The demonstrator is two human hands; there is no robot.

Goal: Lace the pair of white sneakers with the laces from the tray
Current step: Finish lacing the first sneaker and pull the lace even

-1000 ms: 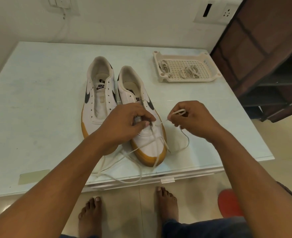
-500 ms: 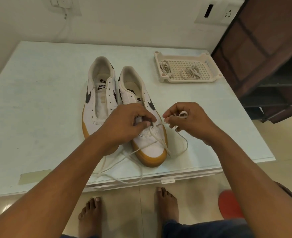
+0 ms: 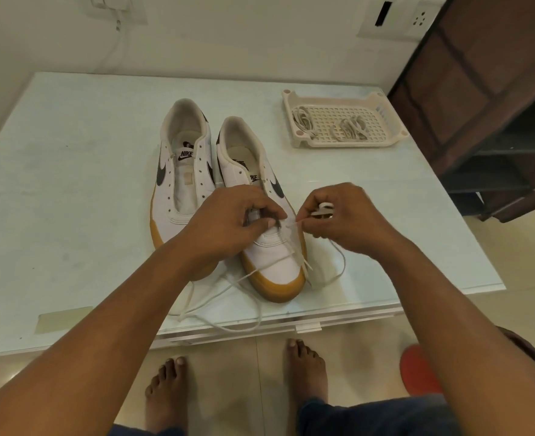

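The right sneaker sat near the table's front edge, toe toward us, its lace trailing over the toe and onto the glass. Our left hand pinched the lace over the eyelets between thumb and forefinger. Just beside it, our right hand pinched the lace too, fingers curled round a loop. The left sneaker stood close alongside. More laces lay in the tray, well apart.
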